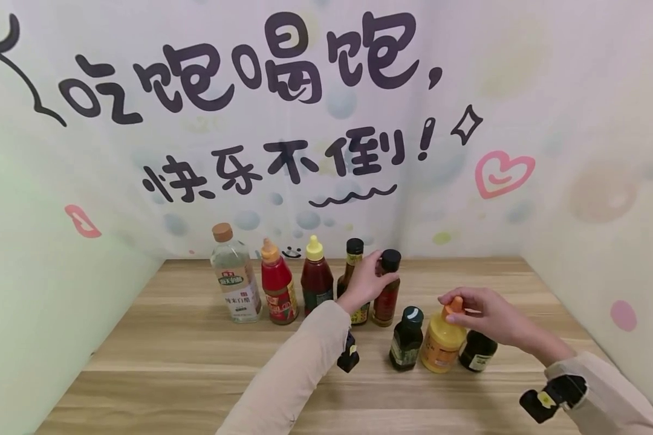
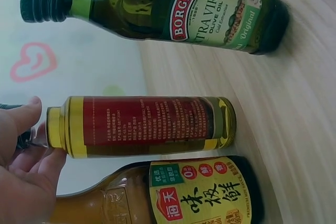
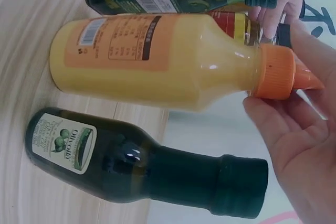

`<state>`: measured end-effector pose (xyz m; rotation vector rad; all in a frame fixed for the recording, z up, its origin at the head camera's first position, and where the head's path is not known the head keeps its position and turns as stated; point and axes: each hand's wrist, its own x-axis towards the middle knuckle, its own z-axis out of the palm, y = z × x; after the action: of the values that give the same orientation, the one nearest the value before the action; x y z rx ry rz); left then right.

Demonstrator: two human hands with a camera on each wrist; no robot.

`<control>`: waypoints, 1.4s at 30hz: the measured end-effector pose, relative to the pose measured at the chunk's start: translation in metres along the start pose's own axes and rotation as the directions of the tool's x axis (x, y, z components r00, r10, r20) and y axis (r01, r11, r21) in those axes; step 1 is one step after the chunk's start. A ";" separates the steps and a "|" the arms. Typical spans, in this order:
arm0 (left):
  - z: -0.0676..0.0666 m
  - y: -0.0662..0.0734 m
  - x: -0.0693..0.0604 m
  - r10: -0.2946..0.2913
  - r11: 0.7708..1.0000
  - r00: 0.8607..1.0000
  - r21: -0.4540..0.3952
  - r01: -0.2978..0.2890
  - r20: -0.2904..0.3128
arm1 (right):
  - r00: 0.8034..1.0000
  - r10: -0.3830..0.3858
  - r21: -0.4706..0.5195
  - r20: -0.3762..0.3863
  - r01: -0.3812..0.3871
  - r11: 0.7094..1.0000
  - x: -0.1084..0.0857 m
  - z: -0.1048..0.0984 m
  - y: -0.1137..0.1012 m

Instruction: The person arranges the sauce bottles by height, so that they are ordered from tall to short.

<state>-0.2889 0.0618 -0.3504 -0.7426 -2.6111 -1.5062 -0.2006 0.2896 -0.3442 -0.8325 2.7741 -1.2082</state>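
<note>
Brown wood is seen on the wide table (image 1: 158, 374). Near its right side, a fat yellow plastic bottle (image 1: 441, 347) is stood straight up. Left of it and farther, a thin glass bottle (image 1: 385, 302) with a red label is stood straight up too. The yellow bottle's orange cap (image 3: 276, 72) is pinched by the nearer right hand (image 1: 487, 311); the thin bottle's neck is gripped by the left hand (image 1: 366, 281), fingers curled.

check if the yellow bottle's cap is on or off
On: the cap sits atop the yellow bottle in the right wrist view, the right hand pinching the cap; how tight, I cannot tell.
</note>
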 end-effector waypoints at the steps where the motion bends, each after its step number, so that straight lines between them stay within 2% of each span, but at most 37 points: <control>1: 0.000 0.000 0.000 -0.002 1.000 1.000 -0.001 0.002 0.004 | 1.000 0.002 -0.012 -0.002 -0.002 1.000 -0.001 0.001 -0.001; 10: -0.003 -0.002 0.001 -0.001 1.000 1.000 -0.014 0.002 0.009 | 1.000 -0.003 0.005 -0.018 0.003 1.000 -0.002 0.006 -0.006; 17: -0.005 -0.001 0.000 -0.002 1.000 1.000 0.007 0.002 0.021 | 0.995 -0.023 -0.134 -0.100 0.009 0.991 0.000 0.012 -0.009; 20: -0.005 -0.002 0.000 -0.001 1.000 1.000 0.006 0.001 0.021 | 0.993 -0.022 -0.148 -0.112 0.005 0.989 0.000 0.012 -0.010; 29: -0.004 -0.005 0.000 0.006 0.998 1.000 -0.062 -0.005 0.030 | 0.993 -0.007 -0.141 -0.118 -0.010 0.990 0.001 0.010 -0.010; 34: -0.001 -0.006 -0.001 0.002 0.998 1.000 -0.063 0.000 0.020 | 0.992 -0.013 -0.153 -0.128 -0.007 0.988 0.001 0.009 -0.009; 42: 0.003 -0.005 -0.002 0.026 0.998 1.000 -0.052 -0.027 -0.004 | 0.986 -0.048 -0.168 -0.161 0.021 0.986 0.001 0.004 -0.008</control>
<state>-0.2884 0.0614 -0.3573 -0.7750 -2.5585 -1.5720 -0.1972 0.2819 -0.3415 -0.8303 3.0406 -1.1101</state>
